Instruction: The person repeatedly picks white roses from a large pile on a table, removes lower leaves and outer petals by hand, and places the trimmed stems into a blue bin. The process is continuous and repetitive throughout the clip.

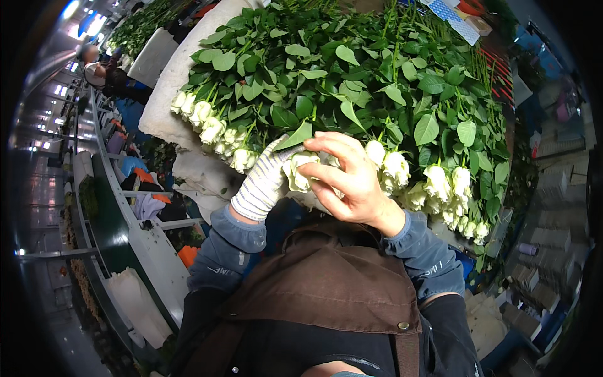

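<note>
A large heap of white roses with leafy green stems lies before me, blooms towards my body. My left hand, in a striped knit glove, reaches under a white rose bloom; its fingers are partly hidden by the bloom and a leaf. My bare right hand curves over the same bloom, with fingertips at its right side and near the leaf above. To the left hangs a row of white roses, and to the right more white rose blooms droop at the heap's edge.
White padding covers the table's left edge. A conveyor with a green belt runs along the left. Another person stands at far upper left near more roses. A blue patterned sheet lies at the upper right; stacked boxes stand at right.
</note>
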`<state>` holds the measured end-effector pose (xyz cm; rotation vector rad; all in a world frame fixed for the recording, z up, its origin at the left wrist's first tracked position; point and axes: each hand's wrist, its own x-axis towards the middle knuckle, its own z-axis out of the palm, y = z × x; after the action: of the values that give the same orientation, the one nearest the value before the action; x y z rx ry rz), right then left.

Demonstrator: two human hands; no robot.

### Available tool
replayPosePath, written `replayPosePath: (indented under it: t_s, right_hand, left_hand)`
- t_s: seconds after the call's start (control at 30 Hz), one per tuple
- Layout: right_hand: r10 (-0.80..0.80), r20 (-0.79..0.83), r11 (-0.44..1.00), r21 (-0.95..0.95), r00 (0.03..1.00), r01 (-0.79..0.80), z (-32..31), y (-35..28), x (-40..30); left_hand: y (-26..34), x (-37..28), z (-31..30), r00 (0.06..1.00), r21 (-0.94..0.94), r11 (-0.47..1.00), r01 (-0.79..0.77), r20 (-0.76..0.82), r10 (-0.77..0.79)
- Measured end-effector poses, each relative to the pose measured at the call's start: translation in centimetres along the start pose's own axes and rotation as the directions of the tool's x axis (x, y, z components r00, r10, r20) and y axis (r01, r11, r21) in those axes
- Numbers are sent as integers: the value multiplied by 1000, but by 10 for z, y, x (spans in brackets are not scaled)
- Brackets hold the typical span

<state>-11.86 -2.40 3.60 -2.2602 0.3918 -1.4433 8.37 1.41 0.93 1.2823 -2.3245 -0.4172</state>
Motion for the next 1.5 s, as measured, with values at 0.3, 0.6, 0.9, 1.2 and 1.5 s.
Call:
replayPosePath:
  t_s: [0.3,0.6,0.9,1.2,1.5]
  right_hand:
    - [-14,42,994,108,999,10,3,5,0]
    - [-27,118,992,126,993,12,6,-1,5]
    - [-75,211,955,297,975,10,7,4,16]
    - [61,-259,927,373,964,42,19,-15,-30]
    - [889,290,-67,847,353,-528,42,13,-42]
  left_hand:
    - [-5,-20,0,939,-502,795,342,206,-274]
    - [-24,-25,16,939,-728,613,308,130,-317]
    - [-13,-20,-3,975,-594,773,224,130,-182]
    - [11,-10,-6,859,-941,-303,150,276,-432]
    - [-7,-16,25,752,-871,323,370,77,-655]
